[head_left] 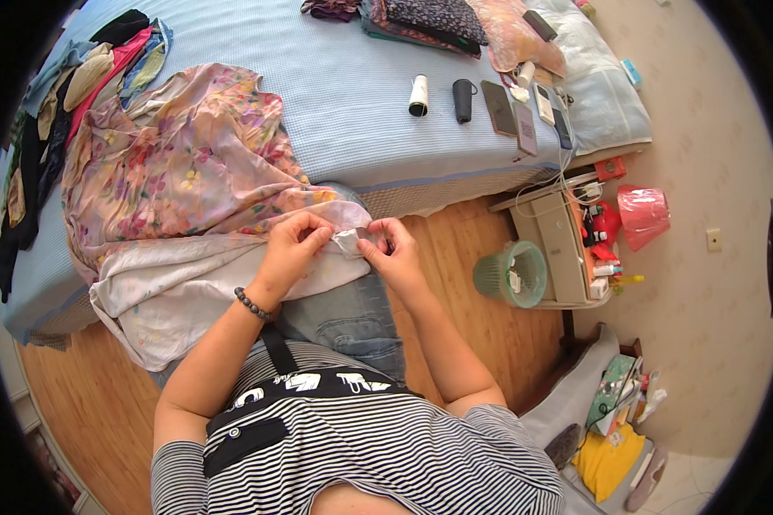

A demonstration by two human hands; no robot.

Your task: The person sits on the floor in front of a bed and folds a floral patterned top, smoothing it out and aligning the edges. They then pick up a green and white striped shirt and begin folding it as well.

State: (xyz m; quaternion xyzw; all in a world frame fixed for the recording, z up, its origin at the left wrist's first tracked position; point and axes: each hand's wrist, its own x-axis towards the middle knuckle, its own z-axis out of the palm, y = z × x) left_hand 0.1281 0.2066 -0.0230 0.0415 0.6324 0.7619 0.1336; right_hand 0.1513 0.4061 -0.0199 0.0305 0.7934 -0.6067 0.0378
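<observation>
A pink floral dress [189, 163] lies spread from the bed down over my jeans, with its pale inner side turned up near me. At its right end my left hand [294, 246] pinches the hem between thumb and fingertips. My right hand [391, 257] grips the same whitish, bunched bit of hem [347, 242] from the other side, fingers curled. The two hands are a short way apart, above my thigh. Whether a needle or another small thing sits between the fingers cannot be made out. A dark bead bracelet [253, 304] circles my left wrist.
The bed [352, 112] has a light blue cover. A clothes pile [86, 81] lies at its left. A white cylinder [418, 95], a black cylinder [463, 100] and several phones [499, 108] lie at the right. A green wastebasket [487, 279] stands beside a cabinet [548, 232].
</observation>
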